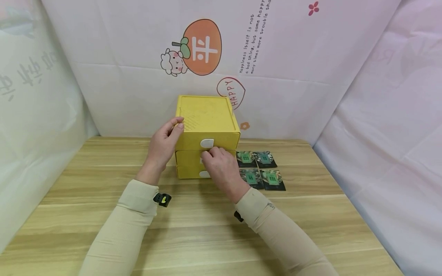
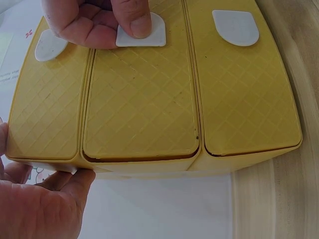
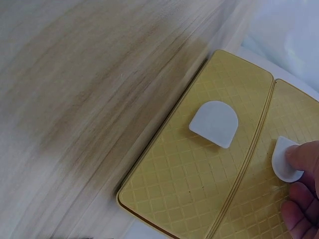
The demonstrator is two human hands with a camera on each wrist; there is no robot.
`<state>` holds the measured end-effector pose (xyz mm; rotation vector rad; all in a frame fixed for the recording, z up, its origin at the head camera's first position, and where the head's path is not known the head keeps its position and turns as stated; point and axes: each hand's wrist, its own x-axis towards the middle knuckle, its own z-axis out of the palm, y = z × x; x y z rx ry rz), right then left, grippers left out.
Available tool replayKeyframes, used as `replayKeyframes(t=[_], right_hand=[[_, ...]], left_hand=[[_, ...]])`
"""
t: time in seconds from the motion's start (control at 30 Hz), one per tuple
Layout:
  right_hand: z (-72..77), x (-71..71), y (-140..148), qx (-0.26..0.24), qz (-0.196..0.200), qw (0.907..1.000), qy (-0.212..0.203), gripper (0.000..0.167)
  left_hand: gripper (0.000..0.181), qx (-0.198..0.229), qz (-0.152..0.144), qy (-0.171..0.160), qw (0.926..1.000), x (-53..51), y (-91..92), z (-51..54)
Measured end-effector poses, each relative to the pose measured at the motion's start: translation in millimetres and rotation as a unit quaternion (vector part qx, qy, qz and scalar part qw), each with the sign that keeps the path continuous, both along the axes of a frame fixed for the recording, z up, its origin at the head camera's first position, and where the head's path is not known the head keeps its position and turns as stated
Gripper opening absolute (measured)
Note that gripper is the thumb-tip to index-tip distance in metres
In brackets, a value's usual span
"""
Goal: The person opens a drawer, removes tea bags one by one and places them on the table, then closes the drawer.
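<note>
Middle drawer (image 2: pixel 142 99), tab (image 2: pixel 157 34) in right fingers (image 2: pixel 97 37)

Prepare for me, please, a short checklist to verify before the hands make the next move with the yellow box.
1. Left hand holding the yellow box: ok, at its upper left side.
2. Right hand on the middle handle: ok, pinching it.
3. Top drawer and bottom drawer closed: ok, both look shut.
4. Four cards out of the box: ok, on the table, to its right.
5. Middle drawer contents: cannot tell, hidden.
</note>
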<state>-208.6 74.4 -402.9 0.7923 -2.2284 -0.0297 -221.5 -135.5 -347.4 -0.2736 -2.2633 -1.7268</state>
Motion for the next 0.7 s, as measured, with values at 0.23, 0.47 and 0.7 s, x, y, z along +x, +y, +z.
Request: replayKeyframes(t=[0.23, 0.47, 0.7], right_hand=[[-1.6, 0.5, 0.4, -0.008, 0.002, 0.9999, 0.01, 0.009], [-4.1, 1.0, 3.1, -0.031, 0.028, 0.9986, 0.033, 0.011], [-7.7, 4.0, 3.2, -0.047, 0.049, 0.9969, 0.04, 0.011]], left_hand=[[0.048, -0.004, 0.002, -0.001, 1.0, 1.6, 0.2, 0.2], [0.047, 0.001, 0.002, -0.003, 1.0, 1.6, 1.0, 1.5], [0.048, 0.005, 0.001, -0.007, 1.0, -0.8, 0.6, 0.3]])
